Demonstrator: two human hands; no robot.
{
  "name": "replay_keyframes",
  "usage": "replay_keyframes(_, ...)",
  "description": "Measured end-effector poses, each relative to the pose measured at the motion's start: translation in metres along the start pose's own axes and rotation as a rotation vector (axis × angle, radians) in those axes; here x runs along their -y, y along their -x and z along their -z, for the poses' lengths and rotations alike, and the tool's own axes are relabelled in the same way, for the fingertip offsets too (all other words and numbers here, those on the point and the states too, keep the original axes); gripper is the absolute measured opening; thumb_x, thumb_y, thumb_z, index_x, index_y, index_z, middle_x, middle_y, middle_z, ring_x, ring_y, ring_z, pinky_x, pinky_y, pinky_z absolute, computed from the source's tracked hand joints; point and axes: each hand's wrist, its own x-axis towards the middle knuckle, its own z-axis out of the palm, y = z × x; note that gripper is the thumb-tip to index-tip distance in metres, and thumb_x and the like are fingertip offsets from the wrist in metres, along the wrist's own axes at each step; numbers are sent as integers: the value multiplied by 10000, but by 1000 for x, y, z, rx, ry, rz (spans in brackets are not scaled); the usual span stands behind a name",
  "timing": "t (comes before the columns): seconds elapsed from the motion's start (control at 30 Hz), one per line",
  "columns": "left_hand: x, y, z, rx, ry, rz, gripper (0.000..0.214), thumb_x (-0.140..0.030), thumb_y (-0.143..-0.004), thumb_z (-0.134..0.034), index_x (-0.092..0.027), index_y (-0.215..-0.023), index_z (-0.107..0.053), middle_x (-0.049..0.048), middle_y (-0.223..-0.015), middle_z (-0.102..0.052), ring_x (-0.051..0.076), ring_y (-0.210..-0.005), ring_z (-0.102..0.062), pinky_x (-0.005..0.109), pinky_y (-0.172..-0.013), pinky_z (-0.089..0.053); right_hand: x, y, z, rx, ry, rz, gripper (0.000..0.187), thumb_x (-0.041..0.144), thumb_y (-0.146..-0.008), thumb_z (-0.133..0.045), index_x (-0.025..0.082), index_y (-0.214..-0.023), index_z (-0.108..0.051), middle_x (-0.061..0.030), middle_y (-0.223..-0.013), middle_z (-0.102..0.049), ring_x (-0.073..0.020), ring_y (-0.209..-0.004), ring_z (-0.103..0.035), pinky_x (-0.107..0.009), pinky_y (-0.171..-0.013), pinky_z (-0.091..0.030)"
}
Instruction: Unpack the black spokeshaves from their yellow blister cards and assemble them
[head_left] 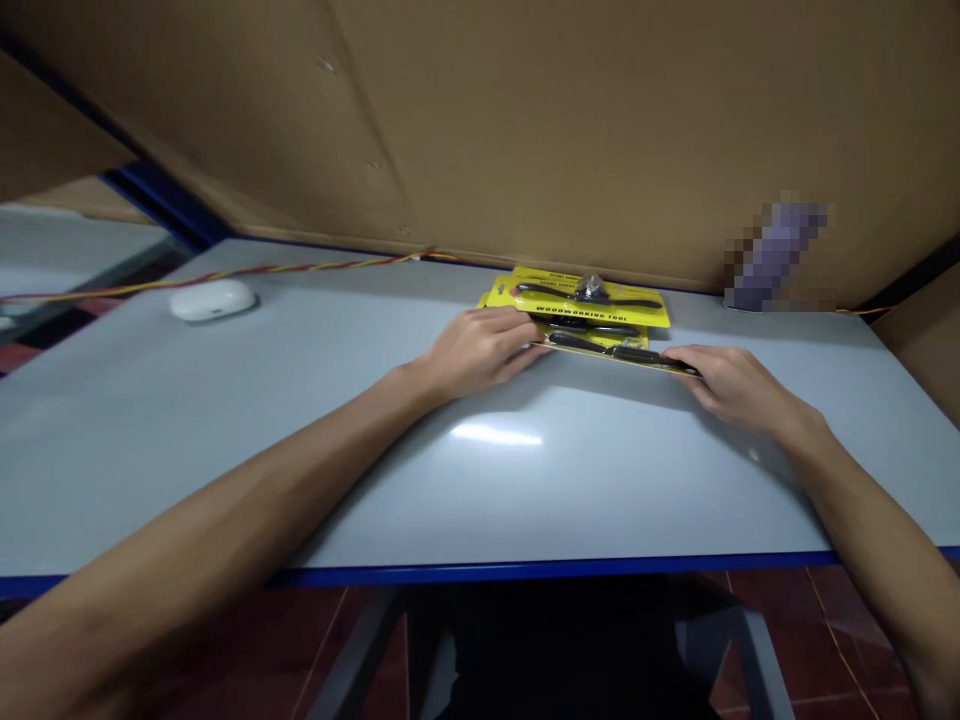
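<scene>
A packaged spokeshave [606,350] on a yellow card is held nearly edge-on above the table, its dark handles showing. My left hand [486,350] pinches the card's left end, and my right hand [724,385] pinches the right end. Just behind it lies a stack of similar yellow-carded packs; the top pack [581,312] reads "WOODWORKING TOOL" and carries a dark two-handled tool with a shiny metal middle. Part of the stack is hidden behind the held card and my left hand.
The pale table [375,480] has a blue front edge. A white rounded case [213,300] sits at the back left, near a twisted red-and-yellow wire [300,268]. Brown board [570,130] walls the back. A blurred purple object [776,258] stands at the back right.
</scene>
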Motion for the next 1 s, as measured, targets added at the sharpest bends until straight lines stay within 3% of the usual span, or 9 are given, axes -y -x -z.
replay_keyframes(0.4, -8, 1, -2, 2, 236, 214, 421, -557, -983, -543, -219, -769, -676, 22, -730, -735, 162, -681, -691, 278, -659, -541, 2, -2, 5, 20, -7, 8, 286, 380, -990, -571, 267, -1202, -726, -55, -1086, -795, -265, -920, -734, -391, -805, -538)
replay_keyframes(0.57, 0, 2, -4, 24, 236, 182, 339, -451, -989, -519, -222, -827, -711, 27, -793, -767, 172, -725, -719, 280, -660, -556, 8, 0, 9, 66, -19, -11, 498, 141, -862, -581, 249, -1342, -656, -67, -1225, -758, -279, -1013, -718, -402, -843, -547)
replay_keyframes(0.67, 4, 3, -2, 61, 209, 165, 308, -393, -984, -488, -227, -908, -736, 39, -854, -786, 180, -768, -735, 288, -698, -572, 8, 1, 6, 46, -35, -4, 550, 68, -873, -494, 245, -1372, -641, -69, -1250, -746, -265, -1032, -715, -397, -866, -547)
replay_keyframes(0.8, 2, 4, 3, 86, 137, 126, 292, -367, -977, -488, -235, -944, -746, 40, -898, -798, 185, -792, -742, 300, -723, -575, 7, 0, 4, 46, -25, -2, 454, 106, -956, -433, 240, -1312, -680, -74, -1175, -767, -258, -957, -727, -396, -829, -546)
replay_keyframes(1.0, -7, 0, 8, 77, -25, 98, 434, -528, -1005, -518, -211, -794, -725, 39, -757, -761, 180, -665, -699, 300, -643, -529, 9, -2, 5, 41, 8, 17, 287, 277, -1002, -537, 240, -1223, -716, -66, -1061, -790, -248, -876, -730, -369, -771, -531)
